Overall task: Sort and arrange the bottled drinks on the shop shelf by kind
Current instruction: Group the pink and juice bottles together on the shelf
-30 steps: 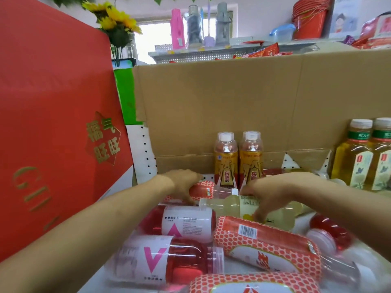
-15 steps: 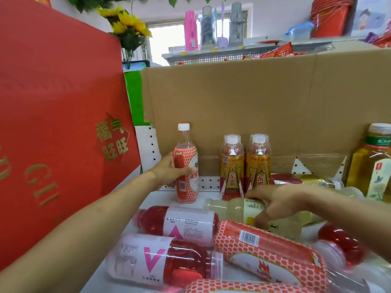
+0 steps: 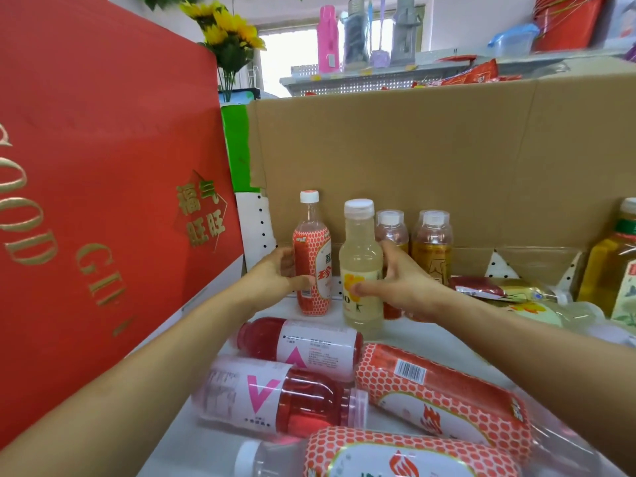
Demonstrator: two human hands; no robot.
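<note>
Pale bottle point(image 3: 359, 256) now upright, right hand point(image 3: 406, 287)

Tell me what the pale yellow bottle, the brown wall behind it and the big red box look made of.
The pale yellow bottle is probably clear glossy plastic: the liquid shows through and highlights glint on it. The brown wall looks like matte cardboard, judging by its fold creases. The red box is likely paperboard, matte red with shiny gold lettering.

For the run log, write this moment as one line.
left hand: grips upright red-patterned bottle | right hand: grips upright pale yellow bottle | bottles side by side | pink bottles lie in front
</note>
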